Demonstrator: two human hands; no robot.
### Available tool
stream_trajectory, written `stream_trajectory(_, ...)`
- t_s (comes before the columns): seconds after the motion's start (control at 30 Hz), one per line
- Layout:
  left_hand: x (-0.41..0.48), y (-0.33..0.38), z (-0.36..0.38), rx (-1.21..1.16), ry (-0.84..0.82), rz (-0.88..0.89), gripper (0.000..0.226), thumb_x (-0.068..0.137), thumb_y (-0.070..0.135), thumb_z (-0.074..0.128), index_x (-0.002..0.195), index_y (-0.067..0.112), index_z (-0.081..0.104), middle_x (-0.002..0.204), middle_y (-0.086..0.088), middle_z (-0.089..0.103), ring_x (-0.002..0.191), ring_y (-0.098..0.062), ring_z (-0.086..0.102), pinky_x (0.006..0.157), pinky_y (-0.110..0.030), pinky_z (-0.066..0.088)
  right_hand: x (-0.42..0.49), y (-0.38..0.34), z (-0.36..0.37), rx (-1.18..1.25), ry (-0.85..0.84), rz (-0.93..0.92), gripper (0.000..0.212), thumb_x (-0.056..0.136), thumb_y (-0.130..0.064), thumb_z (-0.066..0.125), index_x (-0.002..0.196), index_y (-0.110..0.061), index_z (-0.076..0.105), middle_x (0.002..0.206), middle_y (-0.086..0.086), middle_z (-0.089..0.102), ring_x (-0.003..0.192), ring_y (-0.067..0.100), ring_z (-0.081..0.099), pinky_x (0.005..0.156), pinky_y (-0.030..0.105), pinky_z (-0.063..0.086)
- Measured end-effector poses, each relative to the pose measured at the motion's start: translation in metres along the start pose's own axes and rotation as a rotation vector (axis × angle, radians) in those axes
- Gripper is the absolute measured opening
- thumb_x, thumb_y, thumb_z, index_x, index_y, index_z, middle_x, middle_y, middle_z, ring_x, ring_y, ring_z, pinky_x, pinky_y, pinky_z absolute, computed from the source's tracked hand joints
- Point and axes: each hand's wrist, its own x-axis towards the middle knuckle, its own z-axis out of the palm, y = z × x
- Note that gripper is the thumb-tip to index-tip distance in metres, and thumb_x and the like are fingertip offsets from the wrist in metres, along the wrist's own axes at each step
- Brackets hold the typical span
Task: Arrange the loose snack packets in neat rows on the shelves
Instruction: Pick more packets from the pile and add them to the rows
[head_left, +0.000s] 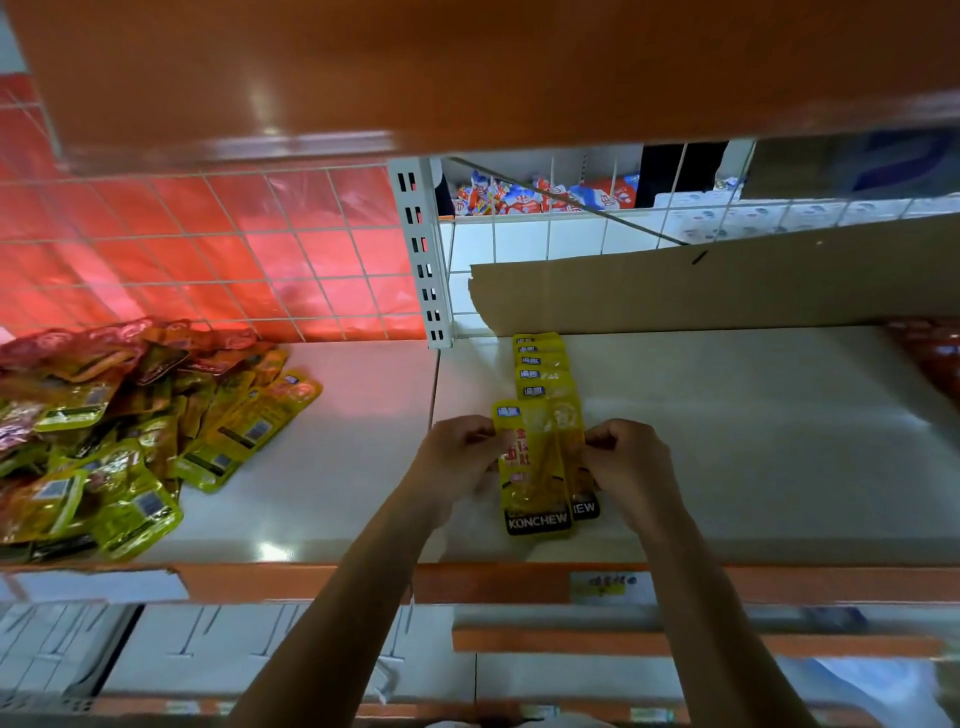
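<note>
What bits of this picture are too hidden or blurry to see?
All in the head view:
Second packet: the front packet covers its name, only "EW" shows.
Row behind: overlapped, only tops show.
Loose pile: blurred, cut by the left edge.
Red packets: cut by the right edge.
Shelf label: writing too blurred.

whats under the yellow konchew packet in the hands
A second yellow packet lies under the front packet, showing only its right strip and black label end; the rest is covered. The left hand and right hand pinch their sides over the white shelf.
</note>
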Motion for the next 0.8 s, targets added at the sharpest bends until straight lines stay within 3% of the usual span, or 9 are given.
stream_trajectory(0.2, -0.003, -0.004, 0.007, 0.127, -0.104, -0.021, 0.014, 0.089, 0.017, 0.067, 0.077, 0.013, 0.071, 0.078, -0.010, 0.068, 0.070, -0.016, 0.061, 0.069, -0.031, 0.049, 0.000, 0.002, -0.004, 0.002, -0.012, 0.014, 0.009, 0.084, -0.024, 0.069, 0.082, -0.015, 0.074, 0.077, 0.000, 0.070, 0.082, 0.024, 0.068, 0.078, 0.040, 0.055)
stream_trajectory(0.37, -0.003, -0.004, 0.013, 0.204, -0.088, 0.011, 0.007, 0.084, 0.016, 0.073, 0.080, 0.018, 0.068, 0.075, -0.002, 0.070, 0.063, -0.010, 0.065, 0.058, -0.020, 0.051, 0.000, 0.004, -0.005, 0.063, -0.036, 0.036, 0.007, 0.082, -0.017, 0.069, 0.076, -0.015, 0.073, 0.079, 0.010, 0.072, 0.082, 0.032, 0.069, 0.080, 0.048, 0.056)
stream_trajectory(0.47, 0.000, -0.004, 0.015, 0.227, -0.034, 0.048, 0.012, 0.081, 0.018, 0.076, 0.087, 0.020, 0.066, 0.082, -0.005, 0.072, 0.074, -0.019, 0.070, 0.066, -0.030, 0.057, 0.000, 0.004, -0.007, 0.089, -0.053, 0.039, 0.005, 0.081, -0.016, 0.069, 0.079, -0.021, 0.069, 0.086, 0.008, 0.072, 0.085, 0.030, 0.069, 0.081, 0.048, 0.056)
stream_trajectory(0.6, 0.002, -0.003, 0.014, 0.295, 0.000, 0.081, 0.015, 0.079, 0.023, 0.077, 0.083, 0.028, 0.064, 0.081, -0.001, 0.072, 0.076, -0.018, 0.070, 0.070, -0.034, 0.058, 0.000, 0.005, -0.008, 0.101, -0.057, 0.043, 0.007, 0.082, -0.014, 0.068, 0.080, -0.021, 0.067, 0.088, 0.009, 0.071, 0.085, 0.030, 0.068, 0.081, 0.048, 0.056)
stream_trajectory(0.8, 0.001, -0.004, 0.016, 0.283, 0.015, 0.061, 0.015, 0.080, 0.023, 0.077, 0.081, 0.030, 0.063, 0.076, 0.007, 0.069, 0.062, -0.003, 0.066, 0.052, -0.016, 0.049, -0.001, 0.004, -0.008, 0.100, -0.047, 0.047, 0.014, 0.083, -0.016, 0.067, 0.075, -0.027, 0.065, 0.087, 0.007, 0.072, 0.084, 0.028, 0.069, 0.080, 0.047, 0.057)
